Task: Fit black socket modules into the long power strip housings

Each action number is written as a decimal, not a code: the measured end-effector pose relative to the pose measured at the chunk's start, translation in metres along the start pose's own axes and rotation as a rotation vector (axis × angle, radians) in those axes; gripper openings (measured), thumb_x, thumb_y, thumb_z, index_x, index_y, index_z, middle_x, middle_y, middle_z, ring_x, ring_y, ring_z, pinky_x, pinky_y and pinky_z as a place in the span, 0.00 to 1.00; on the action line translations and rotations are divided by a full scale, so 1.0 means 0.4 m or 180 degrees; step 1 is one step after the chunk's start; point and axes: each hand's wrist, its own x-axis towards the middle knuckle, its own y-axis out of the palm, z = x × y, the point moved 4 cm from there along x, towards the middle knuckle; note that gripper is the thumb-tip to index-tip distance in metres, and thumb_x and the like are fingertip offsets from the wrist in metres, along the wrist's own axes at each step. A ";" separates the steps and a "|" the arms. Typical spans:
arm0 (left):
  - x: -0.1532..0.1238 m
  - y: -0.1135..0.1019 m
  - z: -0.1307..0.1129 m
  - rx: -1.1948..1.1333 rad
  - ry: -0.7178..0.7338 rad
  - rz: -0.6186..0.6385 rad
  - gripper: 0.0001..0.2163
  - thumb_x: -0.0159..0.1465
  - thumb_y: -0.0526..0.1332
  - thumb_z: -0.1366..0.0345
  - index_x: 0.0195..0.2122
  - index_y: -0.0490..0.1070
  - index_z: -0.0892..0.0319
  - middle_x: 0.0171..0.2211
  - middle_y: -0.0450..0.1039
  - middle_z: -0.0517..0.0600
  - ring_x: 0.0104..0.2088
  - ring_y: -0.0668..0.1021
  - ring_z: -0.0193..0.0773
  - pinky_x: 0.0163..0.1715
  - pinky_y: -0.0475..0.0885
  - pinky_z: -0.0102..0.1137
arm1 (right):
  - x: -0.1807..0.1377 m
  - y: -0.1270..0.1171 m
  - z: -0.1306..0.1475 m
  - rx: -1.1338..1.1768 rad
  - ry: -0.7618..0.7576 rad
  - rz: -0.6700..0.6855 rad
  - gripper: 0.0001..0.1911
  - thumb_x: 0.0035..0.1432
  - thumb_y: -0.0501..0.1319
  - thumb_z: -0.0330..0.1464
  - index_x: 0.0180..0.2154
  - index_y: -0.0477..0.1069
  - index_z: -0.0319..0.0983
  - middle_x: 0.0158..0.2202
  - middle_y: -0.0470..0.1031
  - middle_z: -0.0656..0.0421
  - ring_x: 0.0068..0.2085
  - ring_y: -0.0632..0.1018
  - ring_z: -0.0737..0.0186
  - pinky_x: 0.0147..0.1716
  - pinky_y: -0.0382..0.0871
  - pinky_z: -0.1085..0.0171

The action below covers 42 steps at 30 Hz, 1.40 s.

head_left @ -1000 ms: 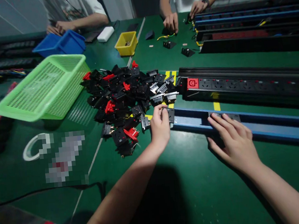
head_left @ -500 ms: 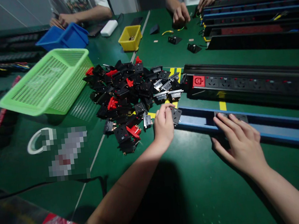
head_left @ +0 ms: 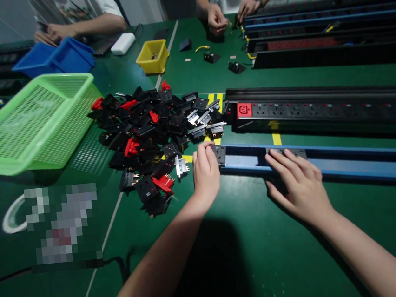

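My left hand (head_left: 206,171) is closed on a black socket module (head_left: 221,154) at the left end of a long blue metal channel (head_left: 243,161). The module sits level with the channel's mouth; how far it is inside, I cannot tell. Farther right, my right hand (head_left: 301,185) lies with fingers stretched out over another black socket module (head_left: 301,153) set in the channel, mostly covered by the fingers. Beside my left hand spreads a heap of loose black socket modules (head_left: 147,130), a few of them red (head_left: 164,183).
A finished-looking black power strip (head_left: 285,109) lies behind the channel. On the left are a green basket (head_left: 66,133), a blue bin (head_left: 77,62) and a yellow bin (head_left: 153,62). Across the table, a co-worker's hands (head_left: 219,20) handle small parts, and another person's hands (head_left: 47,34) are behind the blue bin.
The view has swung rightward, so things appear farther left. The socket module in my left hand has turned from tilted to nearly in line with the channel. My right hand stays on its module.
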 end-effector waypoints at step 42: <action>0.016 -0.002 0.005 0.0097 0.0095 0.0068 0.27 0.73 0.40 0.51 0.59 0.69 0.60 0.59 0.72 0.58 0.60 0.70 0.45 0.61 0.62 0.42 | -0.002 -0.001 0.001 -0.0007 0.0063 0.0148 0.35 0.64 0.58 0.36 0.69 0.51 0.45 0.69 0.58 0.58 0.69 0.59 0.51 0.65 0.52 0.51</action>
